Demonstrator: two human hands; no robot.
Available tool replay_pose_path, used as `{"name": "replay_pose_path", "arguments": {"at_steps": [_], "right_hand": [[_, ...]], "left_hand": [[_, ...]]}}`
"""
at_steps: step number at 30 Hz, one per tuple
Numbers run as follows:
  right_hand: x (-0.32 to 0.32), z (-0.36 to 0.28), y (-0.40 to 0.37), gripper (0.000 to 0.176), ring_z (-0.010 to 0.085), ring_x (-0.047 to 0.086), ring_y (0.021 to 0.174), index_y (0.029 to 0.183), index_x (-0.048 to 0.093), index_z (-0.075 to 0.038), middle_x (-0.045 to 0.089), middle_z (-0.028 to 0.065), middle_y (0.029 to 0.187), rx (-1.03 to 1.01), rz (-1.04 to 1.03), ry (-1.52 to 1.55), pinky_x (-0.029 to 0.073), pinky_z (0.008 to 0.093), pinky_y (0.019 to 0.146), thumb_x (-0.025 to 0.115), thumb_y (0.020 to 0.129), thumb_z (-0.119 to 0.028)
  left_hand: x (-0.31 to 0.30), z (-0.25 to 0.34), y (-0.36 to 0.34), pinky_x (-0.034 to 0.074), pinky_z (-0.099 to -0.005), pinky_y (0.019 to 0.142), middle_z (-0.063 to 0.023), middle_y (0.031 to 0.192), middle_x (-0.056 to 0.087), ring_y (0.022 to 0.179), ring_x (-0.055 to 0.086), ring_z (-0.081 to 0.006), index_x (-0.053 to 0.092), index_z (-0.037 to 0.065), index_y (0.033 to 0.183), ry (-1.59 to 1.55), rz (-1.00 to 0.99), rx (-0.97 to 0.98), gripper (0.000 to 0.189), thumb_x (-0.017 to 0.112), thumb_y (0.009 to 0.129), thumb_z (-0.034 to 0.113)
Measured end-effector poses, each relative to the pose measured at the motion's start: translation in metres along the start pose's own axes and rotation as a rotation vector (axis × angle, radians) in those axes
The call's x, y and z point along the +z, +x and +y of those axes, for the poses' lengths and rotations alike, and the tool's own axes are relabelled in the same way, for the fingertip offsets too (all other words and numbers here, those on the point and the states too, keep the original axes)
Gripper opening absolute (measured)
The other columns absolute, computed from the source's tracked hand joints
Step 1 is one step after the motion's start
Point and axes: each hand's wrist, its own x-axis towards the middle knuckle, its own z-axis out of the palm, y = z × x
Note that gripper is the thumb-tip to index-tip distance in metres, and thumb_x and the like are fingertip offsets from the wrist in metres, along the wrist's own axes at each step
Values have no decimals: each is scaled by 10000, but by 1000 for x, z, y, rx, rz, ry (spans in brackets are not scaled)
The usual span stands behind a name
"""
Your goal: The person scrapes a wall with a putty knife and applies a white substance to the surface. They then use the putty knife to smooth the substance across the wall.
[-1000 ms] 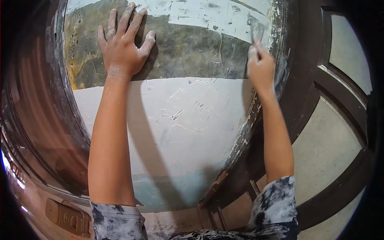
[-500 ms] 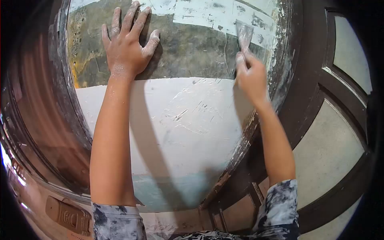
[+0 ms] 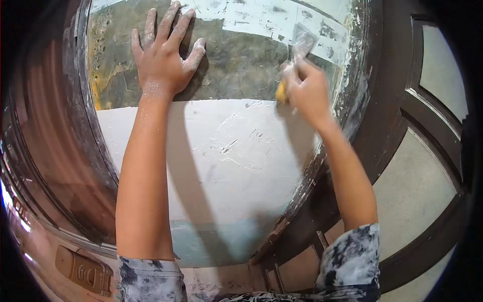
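Observation:
My left hand (image 3: 163, 60) lies flat with fingers spread on the bare grey-brown part of the panel (image 3: 241, 65), white dust on its fingertips. My right hand (image 3: 308, 93) is closed round a scraper (image 3: 303, 40) with a yellow handle end. The scraper's blade points up and lies over the white patchy band (image 3: 271, 20) near the panel's upper right; it is blurred. Below both hands the panel has a smooth white layer (image 3: 241, 146) with scratches and small gouges, and a pale blue-green strip (image 3: 216, 239) at its bottom.
A dark, paint-flecked frame edge (image 3: 354, 75) borders the panel on the right. Beyond it stands a dark door with pale panels (image 3: 412, 186). Reddish-brown wood (image 3: 55, 136) is on the left, and a brown moulded object (image 3: 84, 272) lies at the lower left.
My right hand has shifted slightly left and turned, so the yellow handle end now shows. The scraper blade has moved a little. My left hand stays spread in nearly the same spot.

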Motion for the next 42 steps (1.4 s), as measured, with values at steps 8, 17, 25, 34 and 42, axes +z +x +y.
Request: {"name": "replay_pose_path", "arguments": {"at_steps": [8,17,25,34,42], "right_hand": [[-4,-13,29,287,357,708,725,949,681,28,701,197,761,194,-25,178,547,405,707,634,962,-254],[8,-37,25,311,247,722,633,1038,719,48,728,203,784,277,-115,180,568,374,648,657,954,-245],[-2,-51,37,431,135,646,456,1325,617,92,709,133,699,217,-115,256,523,261,422,636,1012,-204],[7,-49,31,257,171,675,476,969,684,41,713,143,697,217,-175,222,557,285,497,660,984,-214],[19,-51,17,461,174,683,523,1321,629,74,716,145,739,-70,-112,145,527,299,476,676,972,-223]], "left_hand": [[0,-1,0,201,-628,1214,61,1625,427,1522,339,-308,525,377,1495,-6,9,3,586,635,930,486],[-2,-1,-1,190,-620,1224,62,1627,423,1523,336,-303,531,372,1491,-24,-3,-11,584,644,929,481],[-3,0,-1,185,-618,1226,59,1623,429,1524,334,-298,546,359,1482,-21,-2,-11,576,644,929,484],[0,1,-2,190,-635,1224,64,1611,432,1513,347,-293,552,372,1467,-28,-12,-53,595,663,897,501],[-3,2,-1,172,-625,1225,47,1619,433,1523,332,-309,549,353,1480,-41,-31,-56,586,652,917,476]]}}
